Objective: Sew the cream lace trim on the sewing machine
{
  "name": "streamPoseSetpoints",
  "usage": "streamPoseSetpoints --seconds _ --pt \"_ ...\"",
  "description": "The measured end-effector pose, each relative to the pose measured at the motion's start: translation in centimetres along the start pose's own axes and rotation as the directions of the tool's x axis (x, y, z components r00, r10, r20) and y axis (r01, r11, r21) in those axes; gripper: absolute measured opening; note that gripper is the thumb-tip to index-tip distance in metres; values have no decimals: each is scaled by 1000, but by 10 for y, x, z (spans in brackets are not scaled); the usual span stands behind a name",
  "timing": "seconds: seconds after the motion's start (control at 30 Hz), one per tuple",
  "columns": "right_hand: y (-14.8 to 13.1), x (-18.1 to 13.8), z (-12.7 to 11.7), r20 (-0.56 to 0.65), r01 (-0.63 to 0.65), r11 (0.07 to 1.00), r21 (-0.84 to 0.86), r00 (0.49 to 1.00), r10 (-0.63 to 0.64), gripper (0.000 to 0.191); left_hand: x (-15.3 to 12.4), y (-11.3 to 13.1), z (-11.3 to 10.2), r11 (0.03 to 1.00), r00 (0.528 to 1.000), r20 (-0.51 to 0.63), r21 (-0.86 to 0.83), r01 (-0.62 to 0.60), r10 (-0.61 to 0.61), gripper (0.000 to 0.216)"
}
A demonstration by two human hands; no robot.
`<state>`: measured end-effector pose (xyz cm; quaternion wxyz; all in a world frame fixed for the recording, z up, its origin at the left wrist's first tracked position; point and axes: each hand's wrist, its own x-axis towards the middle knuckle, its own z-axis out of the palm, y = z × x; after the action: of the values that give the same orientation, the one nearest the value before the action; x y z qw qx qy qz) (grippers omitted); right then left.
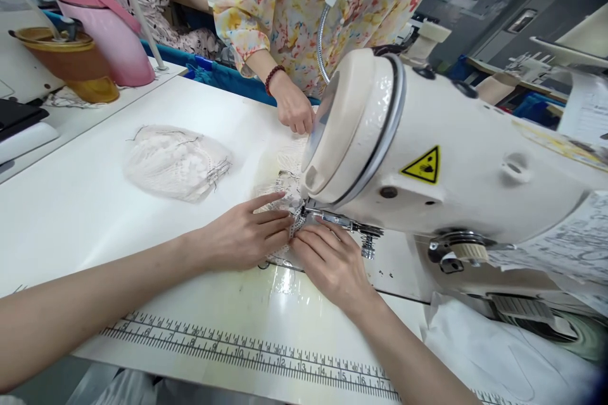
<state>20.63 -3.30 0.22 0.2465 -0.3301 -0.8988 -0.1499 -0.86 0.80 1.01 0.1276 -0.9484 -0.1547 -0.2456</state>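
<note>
A strip of white lace fabric (285, 182) lies under the head of a sewing machine (361, 133), around its presser foot (304, 210). My left hand (244, 234) rests on the lace to the left of the foot, its fingers stretched out and slightly spread. Right in front of the foot, my right hand (332, 259) has its bent fingers closed on the near edge of the lace; its thumb is hidden. The fingertips of both hands almost meet there. Behind the machine head, a co-worker's hand (295, 104) is at the far end of the lace.
A pile of sheer white lace pieces (178, 161) with loose threads lies left on the white table (95, 228). A ruler tape (247, 351) runs along the front edge. Back left stand a pink bottle (107, 31) and an amber cup (71, 63). White cloth (498, 348) lies at right.
</note>
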Motion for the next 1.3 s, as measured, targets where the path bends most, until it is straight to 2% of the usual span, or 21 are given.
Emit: streamPoseSetpoints --seconds 0.1,0.23,0.5,0.63,0.8,1.0,1.3 --pt "-2 4 -2 -17 -2 999 45 1000 3 12 2 -3 -4 999 997 -52 15 -51 52 22" --pt "-6 8 -2 -31 7 998 63 999 -5 5 5 -3 -7 997 996 -64 50 -59 62 28" --pt "-9 8 1 -89 91 991 93 993 -83 14 6 1 -6 997 998 -51 59 -42 45 30" --pt "-10 8 0 -119 108 986 127 989 -93 13 2 2 -3 999 1000 11 -46 0 1 19" --pt "-10 6 -1 -104 77 980 184 993 -58 14 -6 0 3 976 985 164 -202 85 -52 48" --pt "-9 3 -2 -85 54 976 209 996 -36 15 -7 -1 3 979 973 225 -183 88 -45 50" --pt "-8 1 -1 -65 41 980 194 997 -29 15 -7 -1 3 982 973 228 -168 88 -48 49"
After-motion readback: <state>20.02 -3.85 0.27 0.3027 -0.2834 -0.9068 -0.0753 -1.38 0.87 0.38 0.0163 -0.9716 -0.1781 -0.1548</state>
